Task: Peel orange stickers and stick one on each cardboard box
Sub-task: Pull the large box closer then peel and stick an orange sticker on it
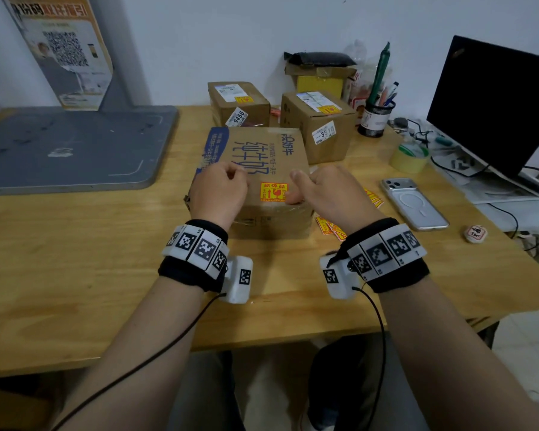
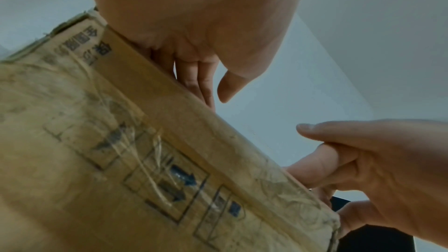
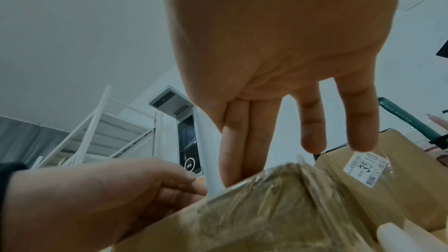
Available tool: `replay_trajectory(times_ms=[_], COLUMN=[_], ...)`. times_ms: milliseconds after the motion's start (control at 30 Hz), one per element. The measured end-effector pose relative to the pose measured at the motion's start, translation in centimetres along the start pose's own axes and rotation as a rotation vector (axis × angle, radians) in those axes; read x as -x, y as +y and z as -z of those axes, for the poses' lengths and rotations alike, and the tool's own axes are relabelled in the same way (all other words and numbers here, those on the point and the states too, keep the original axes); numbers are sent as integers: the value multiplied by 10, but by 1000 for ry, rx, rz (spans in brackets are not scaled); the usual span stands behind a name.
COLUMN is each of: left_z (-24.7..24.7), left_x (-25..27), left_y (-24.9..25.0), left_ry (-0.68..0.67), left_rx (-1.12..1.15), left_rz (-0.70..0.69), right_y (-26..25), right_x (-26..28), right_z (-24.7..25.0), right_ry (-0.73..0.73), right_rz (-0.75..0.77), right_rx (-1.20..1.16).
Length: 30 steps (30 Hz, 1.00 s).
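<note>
A large cardboard box [image 1: 262, 150] with blue print lies in the middle of the wooden table, and an orange sticker [image 1: 273, 191] is stuck on its top near the front edge. My left hand [image 1: 218, 188] rests on the box top to the left of the sticker, fingers loosely bent and holding nothing. The fingers of my right hand [image 1: 321, 188] reach down to the box top at the sticker's right edge, thumb lifted. Behind stand two smaller boxes, left [image 1: 238, 102] and right [image 1: 319, 126], each with an orange sticker on top. Loose orange stickers [image 1: 330, 227] lie right of the big box.
A phone [image 1: 414, 202], a tape roll [image 1: 413, 157], a pen holder [image 1: 375, 116] and a monitor [image 1: 495, 107] with cables fill the right side. A grey flat platform [image 1: 69, 144] covers the left. More stickers [image 1: 372, 195] lie beside the phone.
</note>
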<state>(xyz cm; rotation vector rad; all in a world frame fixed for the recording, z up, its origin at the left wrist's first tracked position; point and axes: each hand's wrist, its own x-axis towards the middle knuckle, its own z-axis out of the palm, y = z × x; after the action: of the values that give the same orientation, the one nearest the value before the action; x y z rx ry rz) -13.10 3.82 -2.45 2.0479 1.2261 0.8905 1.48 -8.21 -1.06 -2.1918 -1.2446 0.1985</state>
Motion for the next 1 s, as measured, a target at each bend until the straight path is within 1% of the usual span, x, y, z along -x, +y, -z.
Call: replay_trajectory(times_ms=[133,233,333,433,567,800,1000], left_z=[7,15,24,29,25,8,-2], left_x=[1,4,4,-2,-13,-44,-66], left_y=[0,-2,-8,-11,-13,-20,-21], left_ry=[-50,-60,-72,-134,-164,-200,-221], left_rx=[43,-54,-105,-29,42,80,67], left_rz=[-6,-68,-33,1,4,-28,-7], right_y=[4,9,9,8,8,12,18], right_x=[-1,0,-1,-6,-22,-50,-72], right_z=[3,-1,-2,-1,-4,-7,-14], right_ry=[-57,-111,-116,-140,-177,-171,-138], right_rz=[30,24,16,1,3,-4,-11], right_rx=[5,12,-41,-98,-102,-160,-189])
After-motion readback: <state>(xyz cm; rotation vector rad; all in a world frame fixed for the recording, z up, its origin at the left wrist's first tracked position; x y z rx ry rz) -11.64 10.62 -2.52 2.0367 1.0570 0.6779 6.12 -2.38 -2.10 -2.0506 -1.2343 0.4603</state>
